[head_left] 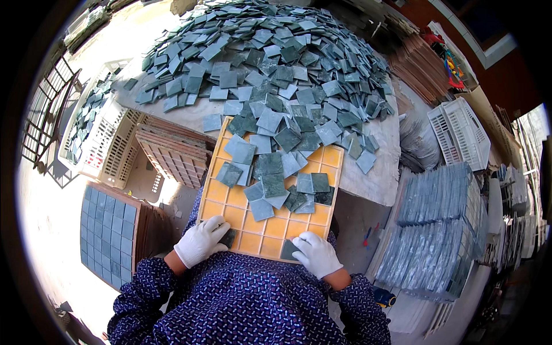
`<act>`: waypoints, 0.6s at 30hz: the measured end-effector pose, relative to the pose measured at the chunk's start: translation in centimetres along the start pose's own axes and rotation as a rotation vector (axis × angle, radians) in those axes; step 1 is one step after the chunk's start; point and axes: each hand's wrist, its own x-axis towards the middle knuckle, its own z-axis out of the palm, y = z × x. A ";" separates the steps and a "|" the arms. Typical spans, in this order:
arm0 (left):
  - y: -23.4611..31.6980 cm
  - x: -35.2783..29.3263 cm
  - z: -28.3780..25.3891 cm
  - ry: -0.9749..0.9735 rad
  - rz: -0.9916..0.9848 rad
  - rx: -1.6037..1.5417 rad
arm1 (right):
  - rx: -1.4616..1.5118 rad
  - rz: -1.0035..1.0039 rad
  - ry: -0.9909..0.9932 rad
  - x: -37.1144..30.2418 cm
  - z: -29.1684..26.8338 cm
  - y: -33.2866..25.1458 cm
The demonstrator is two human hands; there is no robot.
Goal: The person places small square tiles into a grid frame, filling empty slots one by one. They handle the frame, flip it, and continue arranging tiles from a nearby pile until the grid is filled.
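Note:
An orange grid tray (237, 214) with pale dividers lies tilted against the table's near edge, its lower end at my body. Loose square grey-green stone tiles (268, 165) overlap across its upper and middle cells. In a white glove, my left hand (201, 244) pinches a dark stone tile (228, 238) at the tray's lower left corner. My right hand (317, 255), also gloved, has its fingers on another dark stone tile (289, 250) near the lower right corner. The fingers partly cover both tiles.
A big heap of tiles (247, 40) covers the table (376, 172). On the left stand a white plastic crate (109, 149), stacked grid trays (172, 152) and a tray filled with tiles (108, 233). On the right are wrapped tile stacks (431, 230) and a white basket (460, 132).

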 end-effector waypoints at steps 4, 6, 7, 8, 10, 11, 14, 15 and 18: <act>0.6 -0.1 -0.2 0.029 0.003 0.008 | 0.038 0.074 0.064 -0.1 0.5 -0.5; 0.6 -0.1 -0.2 0.017 -0.004 -0.007 | 0.024 0.052 0.104 -0.3 0.5 -0.6; 0.6 -0.2 -0.2 0.000 -0.029 -0.010 | 0.031 0.056 0.112 -0.2 0.9 -0.7; 0.7 -0.1 0.1 -0.013 -0.045 -0.020 | 0.028 0.067 0.121 -0.2 1.2 -0.6; 1.0 0.1 1.4 -0.002 -0.025 -0.036 | 0.042 0.103 0.121 -0.1 1.5 -0.8; 1.0 0.2 1.6 0.019 -0.023 -0.034 | 0.060 0.125 0.112 0.1 1.3 -1.0; 1.2 0.5 0.9 0.024 -0.024 -0.053 | 0.196 0.233 0.013 0.6 0.6 -0.1; 1.5 0.7 0.3 0.019 -0.020 -0.066 | 0.250 0.278 -0.030 0.7 0.1 0.4; 2.3 1.1 -0.8 0.215 -0.098 -0.079 | 0.645 0.459 0.092 0.8 -1.3 1.1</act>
